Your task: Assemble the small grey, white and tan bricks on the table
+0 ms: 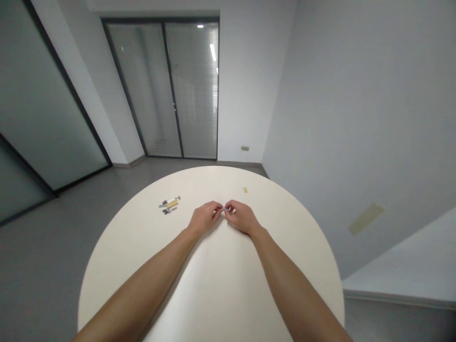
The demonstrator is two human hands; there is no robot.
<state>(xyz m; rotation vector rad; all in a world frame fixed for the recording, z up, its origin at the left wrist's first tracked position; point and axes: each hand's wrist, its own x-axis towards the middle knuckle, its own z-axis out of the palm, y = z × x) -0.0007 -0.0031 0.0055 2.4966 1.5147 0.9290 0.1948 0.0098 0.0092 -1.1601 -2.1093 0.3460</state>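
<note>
Both my hands meet over the middle of a round cream table (213, 294). My left hand (204, 217) and my right hand (241, 216) each pinch one end of a tiny grey piece (224, 209) held between their fingertips, just above the tabletop. The fingers of both hands are curled closed. To the left of my left hand lies a small heap of grey, dark and tan pieces (170, 204). A single small tan piece (245, 190) lies on the table beyond my right hand.
The table's far edge curves just behind the hands. Beyond it is grey floor, a glass sliding door with blinds (171, 90) and a white wall. Another pale surface (409, 266) shows at the lower right.
</note>
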